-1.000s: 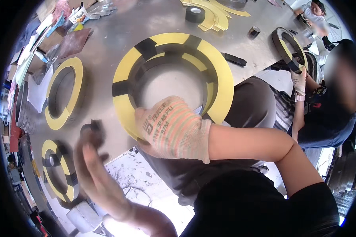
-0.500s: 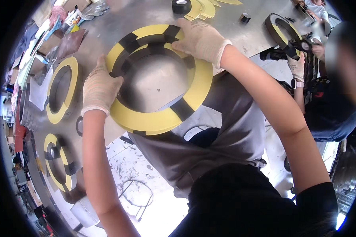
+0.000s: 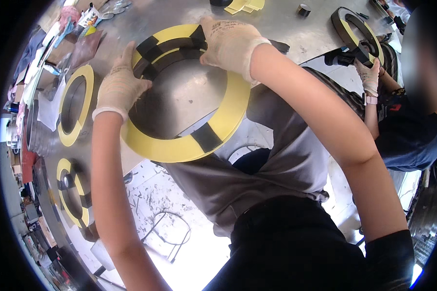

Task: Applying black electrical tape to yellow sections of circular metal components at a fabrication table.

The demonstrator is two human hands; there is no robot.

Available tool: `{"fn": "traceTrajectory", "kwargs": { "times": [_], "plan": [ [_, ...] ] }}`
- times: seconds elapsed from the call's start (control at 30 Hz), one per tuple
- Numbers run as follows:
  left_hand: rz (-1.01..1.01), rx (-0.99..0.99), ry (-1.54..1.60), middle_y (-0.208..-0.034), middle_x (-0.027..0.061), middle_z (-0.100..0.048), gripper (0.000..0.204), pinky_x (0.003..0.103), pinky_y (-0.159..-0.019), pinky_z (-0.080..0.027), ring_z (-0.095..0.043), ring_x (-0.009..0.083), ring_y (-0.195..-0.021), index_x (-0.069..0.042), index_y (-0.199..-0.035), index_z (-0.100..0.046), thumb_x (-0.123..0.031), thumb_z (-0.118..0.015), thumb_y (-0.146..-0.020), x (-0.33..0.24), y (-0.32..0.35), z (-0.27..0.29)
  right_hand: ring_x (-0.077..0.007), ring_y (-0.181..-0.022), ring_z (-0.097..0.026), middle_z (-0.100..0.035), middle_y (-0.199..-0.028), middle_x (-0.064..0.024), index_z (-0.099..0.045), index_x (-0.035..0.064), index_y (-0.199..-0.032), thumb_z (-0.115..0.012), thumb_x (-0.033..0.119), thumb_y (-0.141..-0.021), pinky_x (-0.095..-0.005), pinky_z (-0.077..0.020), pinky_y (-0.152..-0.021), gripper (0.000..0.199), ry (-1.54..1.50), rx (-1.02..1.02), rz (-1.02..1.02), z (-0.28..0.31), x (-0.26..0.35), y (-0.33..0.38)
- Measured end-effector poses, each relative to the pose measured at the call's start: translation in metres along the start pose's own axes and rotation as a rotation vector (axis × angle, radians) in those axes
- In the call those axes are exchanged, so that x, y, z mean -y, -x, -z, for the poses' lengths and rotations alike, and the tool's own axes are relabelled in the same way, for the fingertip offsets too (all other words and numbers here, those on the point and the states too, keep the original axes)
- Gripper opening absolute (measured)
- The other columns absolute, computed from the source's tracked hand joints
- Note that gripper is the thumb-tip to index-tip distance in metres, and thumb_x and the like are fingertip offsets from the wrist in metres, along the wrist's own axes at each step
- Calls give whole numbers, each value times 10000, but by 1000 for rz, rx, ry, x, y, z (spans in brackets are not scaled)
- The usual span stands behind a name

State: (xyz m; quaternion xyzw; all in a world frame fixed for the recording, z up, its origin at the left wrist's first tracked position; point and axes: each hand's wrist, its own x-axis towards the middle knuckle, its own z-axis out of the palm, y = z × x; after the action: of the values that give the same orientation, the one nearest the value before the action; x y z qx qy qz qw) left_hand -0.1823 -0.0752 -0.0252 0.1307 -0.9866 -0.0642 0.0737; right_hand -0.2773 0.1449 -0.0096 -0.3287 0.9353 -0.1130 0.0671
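Observation:
Both my hands, in light knit gloves, hold a large flat yellow ring point(image 3: 179, 150) banded with black tape. It tilts at the table's near edge, its front part reaching out over my lap. My left hand point(image 3: 119, 89) grips the left side, thumb at the inner edge and fingers along the outside. On the far right of the rim, beside a black band, my right hand point(image 3: 233, 46) is closed, its palm and wrist covering part of the ring. Dark layers line the far inner wall of the ring.
Left on the metal table point(image 3: 124, 19) lie a yellow ring point(image 3: 88, 89) and a smaller yellow-and-black ring point(image 3: 75, 219). Yellow pieces point(image 3: 245, 6) and a black tape roll point(image 3: 304, 9) are at the back. At right, a co-worker's gloved hand point(image 3: 369, 75) holds another ring point(image 3: 339, 29).
My hands have shifted the ring slightly left, keeping their grip. The whole view has moved up a little. The black roll seen in the co-worker's other hand no longer shows there.

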Motion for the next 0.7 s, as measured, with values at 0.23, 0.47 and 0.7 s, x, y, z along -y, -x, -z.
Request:
{"fn": "traceTrajectory", "kwargs": {
  "times": [0.23, 0.47, 0.7],
  "plan": [
    [163, 93, -224, -1318, 143, -639, 718, 445, -974, -520, -646, 341, -1178, -160, -1428, -452, -226, -771, -789, -18, -5, 3, -326, -1000, -706, -706, -1043, -203, -482, -29, -1239, -696, 201, -870, -393, -559, -827, 484, 361, 61, 86, -6, 0, -10],
    [33, 25, 63, -1246, 183, -670, 672, 412, -989, -500, -657, 341, -1137, -96, -1378, -533, -200, -781, -762, 15, -19, -9, -327, -1041, -696, -714, -1077, -182, -562, 39, -1263, -742, 275, -824, -413, -555, -865, 530, 236, 104, 59, -2, 7, -26],
    [-167, 113, 147, -1207, 188, -692, 668, 382, -1018, -485, -649, 337, -1141, -41, -1331, -591, -212, -802, -721, 13, -51, -14, -315, -1076, -693, -709, -1188, -136, -607, 103, -1327, -789, 330, -762, -443, -561, -899, 636, 139, 190, 210, -11, 17, -85]
  ]
}}
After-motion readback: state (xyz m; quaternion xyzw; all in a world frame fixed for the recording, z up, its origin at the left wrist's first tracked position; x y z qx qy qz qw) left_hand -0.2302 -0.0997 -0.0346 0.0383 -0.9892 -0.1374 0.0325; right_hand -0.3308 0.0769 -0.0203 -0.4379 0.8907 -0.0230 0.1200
